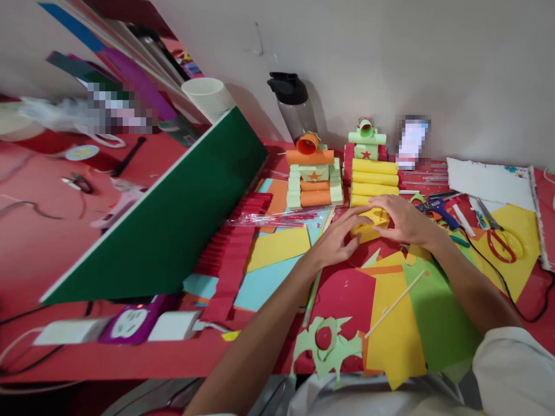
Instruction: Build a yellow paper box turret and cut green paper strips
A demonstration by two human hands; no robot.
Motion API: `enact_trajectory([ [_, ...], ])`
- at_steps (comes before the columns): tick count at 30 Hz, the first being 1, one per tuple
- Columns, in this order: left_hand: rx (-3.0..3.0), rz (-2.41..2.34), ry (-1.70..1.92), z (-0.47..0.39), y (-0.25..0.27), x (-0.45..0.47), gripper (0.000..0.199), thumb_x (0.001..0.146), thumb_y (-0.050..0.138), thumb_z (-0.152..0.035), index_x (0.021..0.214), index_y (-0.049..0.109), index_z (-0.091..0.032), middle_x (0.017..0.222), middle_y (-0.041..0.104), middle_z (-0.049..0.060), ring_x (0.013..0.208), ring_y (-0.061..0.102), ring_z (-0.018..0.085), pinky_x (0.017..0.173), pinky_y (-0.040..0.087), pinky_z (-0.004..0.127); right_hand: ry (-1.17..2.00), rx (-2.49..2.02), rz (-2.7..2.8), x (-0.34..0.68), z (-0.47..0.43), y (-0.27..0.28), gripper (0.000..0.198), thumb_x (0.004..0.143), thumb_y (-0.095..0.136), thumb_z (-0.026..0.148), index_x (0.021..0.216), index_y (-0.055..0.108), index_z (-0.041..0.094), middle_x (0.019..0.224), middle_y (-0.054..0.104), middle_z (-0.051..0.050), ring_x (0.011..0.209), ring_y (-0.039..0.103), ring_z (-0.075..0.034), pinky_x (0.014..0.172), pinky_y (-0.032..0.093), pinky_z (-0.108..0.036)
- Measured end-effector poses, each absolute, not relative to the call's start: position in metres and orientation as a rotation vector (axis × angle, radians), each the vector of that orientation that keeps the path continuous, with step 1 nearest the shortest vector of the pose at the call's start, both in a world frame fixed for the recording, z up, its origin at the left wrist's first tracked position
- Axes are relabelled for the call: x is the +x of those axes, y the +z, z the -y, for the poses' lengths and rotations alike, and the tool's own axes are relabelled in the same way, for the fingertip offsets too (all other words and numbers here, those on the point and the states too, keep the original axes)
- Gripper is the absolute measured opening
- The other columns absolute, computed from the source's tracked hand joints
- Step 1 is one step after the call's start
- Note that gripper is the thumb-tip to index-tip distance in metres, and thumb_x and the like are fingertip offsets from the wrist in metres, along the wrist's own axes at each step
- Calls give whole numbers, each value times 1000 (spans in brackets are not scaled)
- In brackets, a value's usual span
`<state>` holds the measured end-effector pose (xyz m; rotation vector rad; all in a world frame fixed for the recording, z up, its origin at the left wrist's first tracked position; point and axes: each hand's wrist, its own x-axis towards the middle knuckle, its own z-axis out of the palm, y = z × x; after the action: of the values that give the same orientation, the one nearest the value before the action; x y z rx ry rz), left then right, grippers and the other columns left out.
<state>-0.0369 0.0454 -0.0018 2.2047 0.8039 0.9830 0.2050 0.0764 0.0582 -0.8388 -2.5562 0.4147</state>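
Observation:
Between my two hands is a small folded piece of yellow paper (370, 229). My left hand (340, 237) closes on its left side with curved fingers. From the right, my right hand (401, 219) grips it with thumb and fingers, which partly hide its shape. Just behind my hands stands a paper model with yellow rolls (375, 180), a red star and a pale green tube on top. To its left is a similar orange and pale green paper model (314, 179) with an orange star.
Coloured paper sheets (392, 323), green scraps (323, 349) and a thin stick (394, 304) lie before me. Scissors (498, 231) and a blue glue gun (444, 211) are at right. A slanted green board (173, 225), power strip (130, 323) and bottle (297, 110) stand left and behind.

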Motion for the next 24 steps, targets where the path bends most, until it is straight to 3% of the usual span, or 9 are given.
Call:
enact_trajectory([
  [8,2160,-840,1037,-47,-6,-41,28,99,52,-28,127,54,-22,152,54,17,141,54,31,116,47,51,545,-874,2498,205,-78,57,43,94,71,33,133,53,28,130,68,-12,120,65,-33,105,54,-56],
  [15,2209,-847,1009,-49,-6,-43,28,98,52,-27,124,60,-23,148,58,15,139,56,32,113,48,53,688,-814,2504,213,-78,62,32,94,71,36,123,60,28,143,63,-12,132,61,-32,109,51,-54],
  [19,2211,-841,1023,-49,-8,-44,28,98,51,-27,124,62,-23,147,59,15,139,56,31,113,49,51,567,-789,2518,210,-77,61,22,96,64,28,117,61,26,130,70,-12,119,67,-30,102,55,-50],
  [24,2164,-849,999,-50,-8,-44,27,98,54,-31,121,63,-22,147,59,15,139,56,32,115,48,53,378,-733,2557,206,-77,50,26,95,62,26,121,58,25,122,71,-13,110,67,-32,95,55,-50],
])
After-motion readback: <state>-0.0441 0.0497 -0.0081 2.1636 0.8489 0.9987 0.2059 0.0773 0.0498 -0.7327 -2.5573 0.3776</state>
